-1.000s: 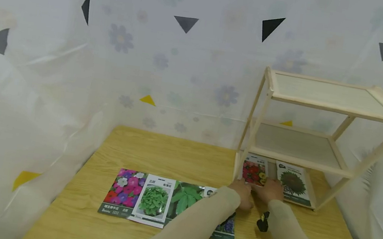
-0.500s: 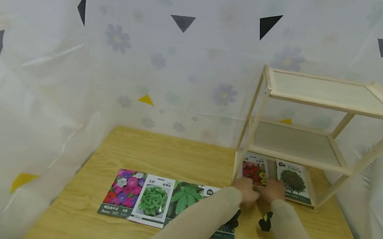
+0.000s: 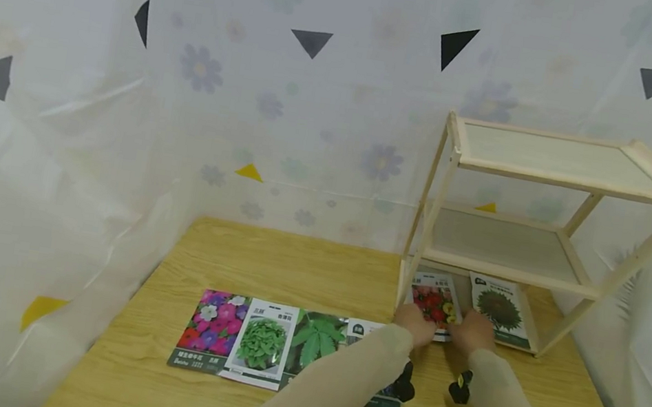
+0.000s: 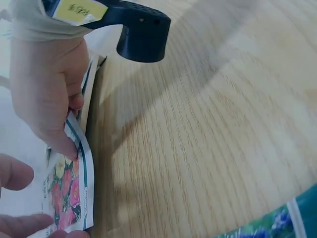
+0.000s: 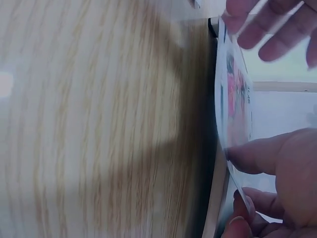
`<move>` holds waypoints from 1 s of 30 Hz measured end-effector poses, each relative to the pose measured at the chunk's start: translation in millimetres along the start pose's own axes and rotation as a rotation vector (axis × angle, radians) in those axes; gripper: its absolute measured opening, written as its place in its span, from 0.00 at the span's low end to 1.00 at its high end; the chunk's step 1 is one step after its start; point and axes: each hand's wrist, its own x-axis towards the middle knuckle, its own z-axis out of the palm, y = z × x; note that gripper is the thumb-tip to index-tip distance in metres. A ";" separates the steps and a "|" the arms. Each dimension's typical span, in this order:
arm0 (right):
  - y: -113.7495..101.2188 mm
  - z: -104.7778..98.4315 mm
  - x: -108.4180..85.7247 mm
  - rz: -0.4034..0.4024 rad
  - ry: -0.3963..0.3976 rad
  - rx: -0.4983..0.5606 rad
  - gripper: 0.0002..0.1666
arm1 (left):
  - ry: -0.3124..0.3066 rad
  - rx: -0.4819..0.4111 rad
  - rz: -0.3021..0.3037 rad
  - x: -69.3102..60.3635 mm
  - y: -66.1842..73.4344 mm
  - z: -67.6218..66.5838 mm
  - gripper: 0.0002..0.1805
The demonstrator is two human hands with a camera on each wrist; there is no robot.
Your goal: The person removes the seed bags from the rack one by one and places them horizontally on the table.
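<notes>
A seed packet with red and yellow flowers point(image 3: 435, 304) lies on the lowest shelf, its near edge out over the shelf's front. My right hand point(image 3: 473, 333) pinches its near right corner between thumb and fingers; in the left wrist view that right hand point(image 4: 47, 94) bends the corner up. At the packet's other near corner is my left hand point(image 3: 416, 326). The right wrist view shows the left hand's fingers point(image 5: 277, 34) spread and fairly straight, one at the packet's edge. To the right, a packet with a dark reddish-green flower head point(image 3: 499, 309) lies on the same shelf.
The wooden rack point(image 3: 510, 274) has three tiers and stands at the table's back right. On the table point(image 3: 293, 261) several packets lie in a row: petunia-like flowers point(image 3: 216, 324), a leafy green plant point(image 3: 261, 340), a green leaf point(image 3: 319, 338), and one mostly behind my left arm.
The red-flower packet has slid toward me and turned slightly, so its near edge now shows between the hands. My right hand has moved a little right and nearer, widening the gap between hands.
</notes>
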 end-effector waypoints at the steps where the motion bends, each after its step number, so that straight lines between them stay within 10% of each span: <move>1: 0.8 -0.4 -0.9 -0.004 0.009 0.003 0.32 | 0.001 -0.032 -0.014 -1.0 -0.8 -0.8 0.16; 11: 5.4 -3.4 -8.7 -0.058 0.014 -0.014 0.26 | 0.025 -0.180 -0.097 -6.3 -9.6 -10.9 0.18; 30: 13.5 -0.4 -24.2 -0.119 -0.036 -0.001 0.29 | 0.060 -0.160 -0.061 4.5 -38.4 6.3 0.21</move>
